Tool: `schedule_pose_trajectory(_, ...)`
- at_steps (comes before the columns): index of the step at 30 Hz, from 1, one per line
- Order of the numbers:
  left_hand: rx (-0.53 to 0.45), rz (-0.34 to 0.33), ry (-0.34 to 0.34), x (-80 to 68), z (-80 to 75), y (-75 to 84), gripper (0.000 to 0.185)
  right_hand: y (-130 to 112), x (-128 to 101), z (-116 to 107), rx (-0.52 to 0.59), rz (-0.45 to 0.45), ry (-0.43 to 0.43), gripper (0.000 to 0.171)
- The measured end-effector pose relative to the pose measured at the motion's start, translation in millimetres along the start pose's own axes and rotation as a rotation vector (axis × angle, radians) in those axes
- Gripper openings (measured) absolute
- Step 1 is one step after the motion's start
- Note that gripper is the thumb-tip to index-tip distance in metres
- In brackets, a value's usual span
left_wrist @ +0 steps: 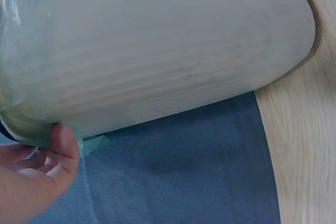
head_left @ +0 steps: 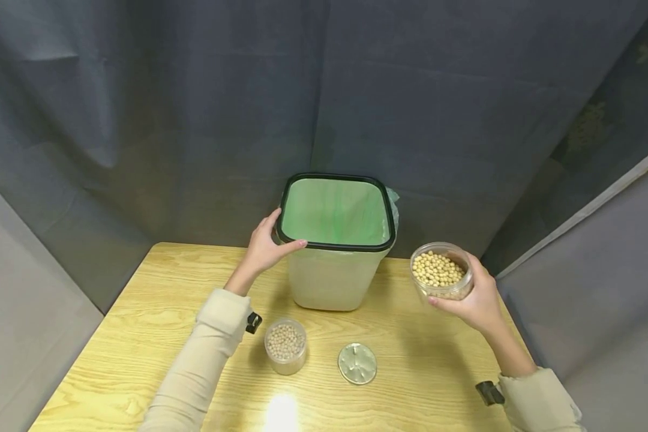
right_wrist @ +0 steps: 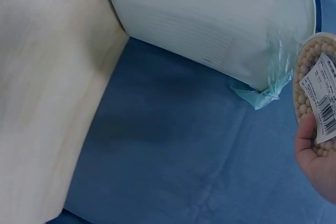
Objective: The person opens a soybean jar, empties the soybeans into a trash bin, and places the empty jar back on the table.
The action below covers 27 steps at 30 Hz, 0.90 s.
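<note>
The right hand [head_left: 477, 298] grips a jar [head_left: 437, 294] of beans [head_left: 436, 268], thumb and fingers about its side; the left hand [head_left: 264, 245] holds the bin [head_left: 326, 279] by its rim, at the near left corner. The jar is in the air by the worktop's [head_left: 416, 384] far right corner, well apart from the bin, which stands at the middle of the far edge. A second jar [head_left: 287, 364] and a lid [head_left: 357, 363] lie nearer the front edge.

The held jar looks uncovered and leaning; more tilt or a loose grip could spill beans onto the worktop. Pulling the rim might tip the bin.

The bin's floor and some fingers are hidden, the worktop's front edge is cut off, and the jar label's [right_wrist: 321, 95] print is unreadable.
</note>
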<state>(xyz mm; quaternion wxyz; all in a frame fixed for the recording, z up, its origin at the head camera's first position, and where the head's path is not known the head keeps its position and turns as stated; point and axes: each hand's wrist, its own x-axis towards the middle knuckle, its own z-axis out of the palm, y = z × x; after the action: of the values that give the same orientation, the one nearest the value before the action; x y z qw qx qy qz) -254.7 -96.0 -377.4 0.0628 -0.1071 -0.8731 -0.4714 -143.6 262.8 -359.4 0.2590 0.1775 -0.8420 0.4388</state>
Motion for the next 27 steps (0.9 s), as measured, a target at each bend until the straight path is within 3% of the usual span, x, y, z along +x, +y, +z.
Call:
schedule_pose_trajectory(9,-0.027,-0.010,0.011,0.6,6.8,-2.6,0.093,-5.7,30.7,-6.7,-0.028,-0.042,-0.013,0.084)
schedule_pose_trajectory(16,-0.036,-0.013,0.020,0.5,7.8,-2.3,0.093,22.6,55.5,-8.1,-0.078,-0.046,-0.005,0.092)
schedule_pose_trajectory(27,-0.044,-0.018,0.012,-0.1,7.8,-0.7,0.093,23.3,99.5,-9.6,-0.236,-0.011,-0.076,0.086)
